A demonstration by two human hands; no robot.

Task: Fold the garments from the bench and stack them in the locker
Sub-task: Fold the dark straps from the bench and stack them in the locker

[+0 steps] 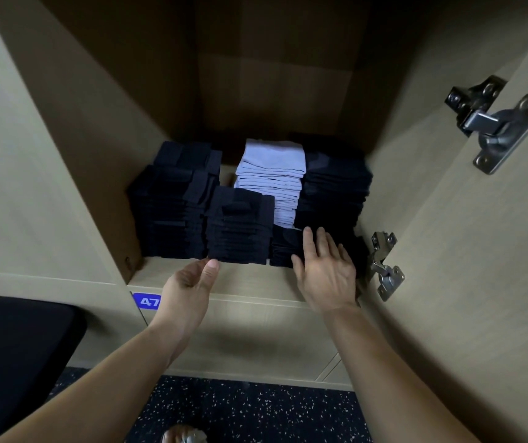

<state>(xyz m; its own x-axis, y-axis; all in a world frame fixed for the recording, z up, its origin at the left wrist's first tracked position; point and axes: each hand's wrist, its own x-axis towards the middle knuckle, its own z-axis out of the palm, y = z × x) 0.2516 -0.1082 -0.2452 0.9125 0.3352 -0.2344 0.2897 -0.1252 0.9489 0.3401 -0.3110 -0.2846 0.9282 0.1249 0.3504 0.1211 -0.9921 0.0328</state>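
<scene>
My right hand point(323, 266) lies flat, fingers straight, on the low pile point(283, 247) of dark folded garments at the front right of the locker point(256, 279) shelf. My left hand point(189, 282) is relaxed, its thumb at the bottom front corner of the taller dark pile point(240, 228) just beside it. Neither grip holds any cloth: both are loose and unclenched.

I judge the step to be settling the top piece and squaring the piles. To do it well I would press straight down with the right palm, not drag it, so the fold does not slide toward the hinge point(387, 266). With the left I would nudge the taller pile's front edge back, level with its neighbour. Light touches only, as that pile could lean. Behind stand a white pile point(272, 174) and more dark ones, so I would keep my fingers low and short.
</scene>
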